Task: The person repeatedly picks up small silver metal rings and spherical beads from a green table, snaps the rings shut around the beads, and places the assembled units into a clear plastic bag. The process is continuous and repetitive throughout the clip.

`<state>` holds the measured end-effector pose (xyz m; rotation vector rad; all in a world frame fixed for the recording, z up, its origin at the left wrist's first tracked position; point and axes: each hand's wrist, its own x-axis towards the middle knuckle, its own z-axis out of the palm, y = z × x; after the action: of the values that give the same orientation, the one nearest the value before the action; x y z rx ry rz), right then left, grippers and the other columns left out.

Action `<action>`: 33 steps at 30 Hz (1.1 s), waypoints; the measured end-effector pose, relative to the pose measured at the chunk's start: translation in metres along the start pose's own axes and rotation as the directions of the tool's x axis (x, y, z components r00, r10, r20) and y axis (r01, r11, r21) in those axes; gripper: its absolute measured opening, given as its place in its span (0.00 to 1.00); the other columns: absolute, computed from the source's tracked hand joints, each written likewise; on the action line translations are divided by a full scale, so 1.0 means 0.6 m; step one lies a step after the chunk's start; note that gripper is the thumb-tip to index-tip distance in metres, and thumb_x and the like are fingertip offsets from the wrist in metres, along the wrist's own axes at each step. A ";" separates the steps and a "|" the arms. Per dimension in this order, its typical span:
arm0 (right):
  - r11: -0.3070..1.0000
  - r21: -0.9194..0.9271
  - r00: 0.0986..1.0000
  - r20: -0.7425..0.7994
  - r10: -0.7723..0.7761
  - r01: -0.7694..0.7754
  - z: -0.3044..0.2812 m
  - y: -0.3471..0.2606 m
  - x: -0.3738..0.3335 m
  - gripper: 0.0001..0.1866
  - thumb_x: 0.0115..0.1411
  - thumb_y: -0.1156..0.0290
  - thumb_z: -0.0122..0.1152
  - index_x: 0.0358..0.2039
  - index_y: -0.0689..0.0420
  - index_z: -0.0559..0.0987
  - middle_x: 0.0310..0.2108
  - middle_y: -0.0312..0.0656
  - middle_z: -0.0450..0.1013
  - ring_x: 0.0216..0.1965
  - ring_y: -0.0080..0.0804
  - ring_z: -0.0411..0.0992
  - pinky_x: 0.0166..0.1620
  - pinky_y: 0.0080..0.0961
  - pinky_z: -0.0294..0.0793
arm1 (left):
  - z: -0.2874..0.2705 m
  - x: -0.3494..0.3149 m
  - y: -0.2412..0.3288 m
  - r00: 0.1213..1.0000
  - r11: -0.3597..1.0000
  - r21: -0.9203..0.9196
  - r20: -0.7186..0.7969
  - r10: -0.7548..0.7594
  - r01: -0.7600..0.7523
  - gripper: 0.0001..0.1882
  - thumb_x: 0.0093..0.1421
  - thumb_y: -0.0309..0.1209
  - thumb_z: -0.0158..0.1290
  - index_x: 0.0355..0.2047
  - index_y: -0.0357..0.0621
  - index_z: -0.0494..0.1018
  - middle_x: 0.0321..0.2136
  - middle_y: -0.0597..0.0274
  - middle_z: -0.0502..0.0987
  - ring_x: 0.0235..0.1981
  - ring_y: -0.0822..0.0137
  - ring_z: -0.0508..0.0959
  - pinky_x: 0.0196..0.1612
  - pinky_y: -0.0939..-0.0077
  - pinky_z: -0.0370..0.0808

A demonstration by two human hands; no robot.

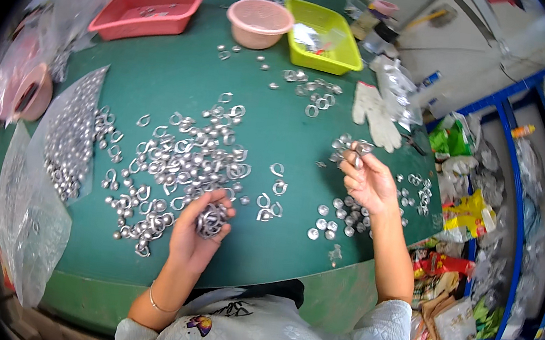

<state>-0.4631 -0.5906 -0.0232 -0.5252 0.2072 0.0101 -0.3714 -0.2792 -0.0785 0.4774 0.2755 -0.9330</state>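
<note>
My left hand (189, 244) is cupped, palm up, around a handful of silvery metal rings (211, 221) at the near edge of the pile. Farther right, my right hand (373, 185) is raised with thumb and fingers pinched on a small metal ring (363, 149). Open metal rings and round balls lie mixed in a wide pile (183, 160) left of centre. Several loose rings (279, 187) lie between my hands. Beside the right wrist is a group of round metal pieces (332, 226), and a small cluster of rings (339, 144) sits just left of the right fingers.
Across the back of the green table (277, 130) stand a red tray (149, 11), a pink basket (259, 24) and a yellow-green tray (333, 49). A white glove (374, 118) lies at the right. Clear bags of balls (67, 140) lie left; a blue shelf rack (515, 191) stands right.
</note>
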 end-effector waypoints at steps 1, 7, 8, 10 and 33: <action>0.999 0.046 1.000 0.014 -0.005 0.005 -0.004 0.000 -0.018 0.08 0.62 0.71 0.46 0.39 0.60 0.67 0.25 0.36 0.59 0.21 0.21 0.55 0.19 0.15 0.56 | 0.004 -0.004 -0.005 1.000 1.000 0.005 -0.005 -0.001 0.001 0.15 0.61 0.35 0.47 0.41 0.36 0.71 0.31 0.59 0.74 0.34 0.65 0.76 0.26 0.78 0.76; 0.987 0.005 0.978 -0.134 -0.160 0.162 -0.047 -0.020 -0.125 0.10 0.62 0.69 0.46 0.36 0.63 0.71 0.23 0.34 0.62 0.19 0.18 0.55 0.18 0.14 0.54 | 0.014 -0.012 -0.027 0.997 0.997 0.066 -0.073 0.034 -0.029 0.13 0.61 0.34 0.47 0.39 0.36 0.71 0.31 0.58 0.74 0.32 0.64 0.76 0.25 0.78 0.76; 0.949 -0.197 0.920 -0.259 -0.293 0.247 -0.056 -0.030 -0.147 0.10 0.61 0.70 0.47 0.36 0.63 0.72 0.21 0.32 0.61 0.18 0.17 0.54 0.17 0.14 0.53 | 0.007 -0.017 -0.027 0.998 0.998 0.048 -0.044 0.038 -0.036 0.13 0.62 0.34 0.46 0.39 0.36 0.70 0.31 0.59 0.73 0.32 0.65 0.75 0.24 0.79 0.76; 0.763 -0.580 0.705 -0.412 -0.578 0.286 -0.087 -0.064 -0.201 0.08 0.60 0.72 0.49 0.34 0.62 0.73 0.18 0.28 0.58 0.16 0.15 0.53 0.16 0.13 0.49 | 0.010 -0.020 -0.028 0.999 0.998 0.046 -0.026 0.042 -0.041 0.13 0.62 0.33 0.45 0.39 0.35 0.69 0.31 0.60 0.71 0.32 0.67 0.73 0.23 0.81 0.76; -0.171 -0.790 0.255 0.019 -0.967 -0.589 -0.337 -0.235 -0.330 0.12 0.57 0.68 0.52 0.35 0.62 0.79 0.31 0.48 0.76 0.34 0.36 0.75 0.41 0.30 0.71 | 0.026 -0.018 -0.048 0.994 0.986 0.165 -0.108 0.027 -0.009 0.11 0.58 0.31 0.51 0.39 0.39 0.73 0.30 0.61 0.75 0.31 0.67 0.76 0.29 0.79 0.73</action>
<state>-0.6872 -0.8051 -0.0847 -2.3948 1.4373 -0.9823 -0.4008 -0.2938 -0.0682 0.6834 0.2943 -0.9172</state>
